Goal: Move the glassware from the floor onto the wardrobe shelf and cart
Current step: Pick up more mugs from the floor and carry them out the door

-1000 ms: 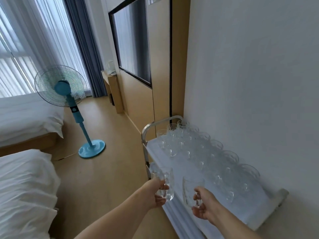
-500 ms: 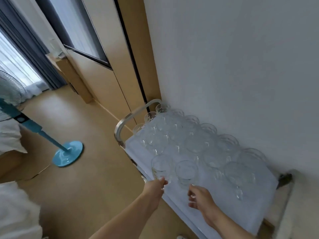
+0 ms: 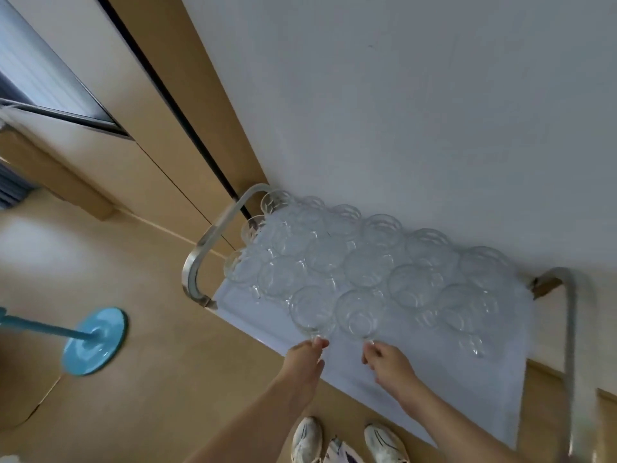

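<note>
White-clothed cart point(image 3: 434, 379) against wall point(image 3: 417, 111), left hand point(image 3: 305, 357) and right hand point(image 3: 387, 362) apparently pinching glass mug point(image 3: 312, 310) handles

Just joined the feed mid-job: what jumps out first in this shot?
A crowd of clear glass cups packed in rows on the white cloth covering the cart, which stands against the white wall. At the cloth's near edge, the left hand and right hand each touch a front-row cup. On the floor to the left sits a blue fan base.
</note>
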{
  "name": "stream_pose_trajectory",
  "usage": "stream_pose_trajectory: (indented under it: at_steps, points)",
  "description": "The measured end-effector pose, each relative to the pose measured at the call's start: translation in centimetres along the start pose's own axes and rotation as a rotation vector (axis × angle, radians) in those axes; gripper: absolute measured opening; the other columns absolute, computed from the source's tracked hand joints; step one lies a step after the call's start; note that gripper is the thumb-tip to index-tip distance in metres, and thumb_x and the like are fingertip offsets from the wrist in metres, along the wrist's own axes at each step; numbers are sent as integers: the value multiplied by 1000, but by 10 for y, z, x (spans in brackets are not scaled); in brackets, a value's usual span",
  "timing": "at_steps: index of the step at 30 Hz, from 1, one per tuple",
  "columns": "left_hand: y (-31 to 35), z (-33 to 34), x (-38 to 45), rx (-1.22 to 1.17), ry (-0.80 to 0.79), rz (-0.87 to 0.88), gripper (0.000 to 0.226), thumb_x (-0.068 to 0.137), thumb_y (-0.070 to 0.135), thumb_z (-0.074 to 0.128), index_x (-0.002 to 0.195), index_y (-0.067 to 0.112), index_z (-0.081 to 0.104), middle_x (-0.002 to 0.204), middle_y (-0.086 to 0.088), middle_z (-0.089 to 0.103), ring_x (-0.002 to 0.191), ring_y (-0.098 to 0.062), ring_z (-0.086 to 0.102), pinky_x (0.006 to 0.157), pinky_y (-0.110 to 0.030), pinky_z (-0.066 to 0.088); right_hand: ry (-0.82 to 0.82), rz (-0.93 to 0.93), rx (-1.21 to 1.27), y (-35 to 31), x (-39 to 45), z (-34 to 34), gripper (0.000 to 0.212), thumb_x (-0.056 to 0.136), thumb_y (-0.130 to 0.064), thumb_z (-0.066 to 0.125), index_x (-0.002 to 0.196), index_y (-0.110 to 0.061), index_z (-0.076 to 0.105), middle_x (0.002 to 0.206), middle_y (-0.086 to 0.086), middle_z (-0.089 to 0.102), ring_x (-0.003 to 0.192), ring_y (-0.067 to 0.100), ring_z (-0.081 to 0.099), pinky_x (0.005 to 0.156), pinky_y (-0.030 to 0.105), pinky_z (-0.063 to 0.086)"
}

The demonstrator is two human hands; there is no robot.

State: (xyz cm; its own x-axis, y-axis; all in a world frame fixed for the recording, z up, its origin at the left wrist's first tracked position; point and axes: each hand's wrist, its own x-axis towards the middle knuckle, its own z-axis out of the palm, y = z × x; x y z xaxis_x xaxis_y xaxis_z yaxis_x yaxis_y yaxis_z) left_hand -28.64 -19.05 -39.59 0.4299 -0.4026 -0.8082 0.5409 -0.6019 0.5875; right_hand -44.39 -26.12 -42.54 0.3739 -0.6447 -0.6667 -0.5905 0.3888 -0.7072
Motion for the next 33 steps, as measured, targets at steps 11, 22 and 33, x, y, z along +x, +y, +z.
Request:
stream_pose_trajectory:
  at_steps: [11,22,33]
  points:
    - [18,-31,61,399,-261,29,30,96,35,67,114,12,71,112,-3,68,104,-19,62,99,-35,52,413,150,-17,-13,-21,36,40,97,-45,60,107,-9,75,109,9,74,102,25,67,92,35,49]
    - [86,-58,8,1398,-207,668,31,89,46,64,104,20,72,109,-6,70,105,-28,65,86,-32,53,571,153,-22,-29,-79,46,41,92,-39,69,127,-18,65,127,6,65,115,20,60,98,23,42]
    - [35,95,-178,1757,-535,1340,46,99,47,54,137,21,54,139,-6,55,130,-25,49,104,-38,43,818,-4,-232,24,-261,-73,53,95,-42,60,144,-23,49,142,4,55,128,23,53,99,27,41]
